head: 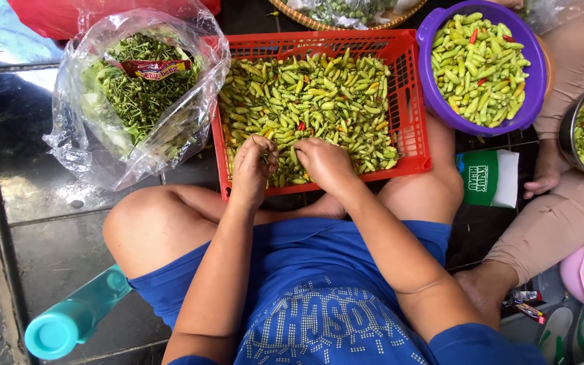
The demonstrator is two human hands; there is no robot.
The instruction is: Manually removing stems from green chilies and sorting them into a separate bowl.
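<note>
Honestly, looks like they're somewhere in the middle of it: the red plastic crate on the person's lap is heaped almost to the rim with small green chilies, a few red ones mixed in, while the clear plastic bag off to the left already holds a good pile of pulled green stems. So a fair bit done, I'd guess, but plenty left in that crate. Both hands sit at the near edge of the crate, forearms coming in from the knees, wrists bent down. The left hand is curled, fingers pinched together on one chili. The right hand is knuckles-up over the pile, fingers tucked under, so can't tell what it's gripping. A purple bowl of chilies sits at right.
</note>
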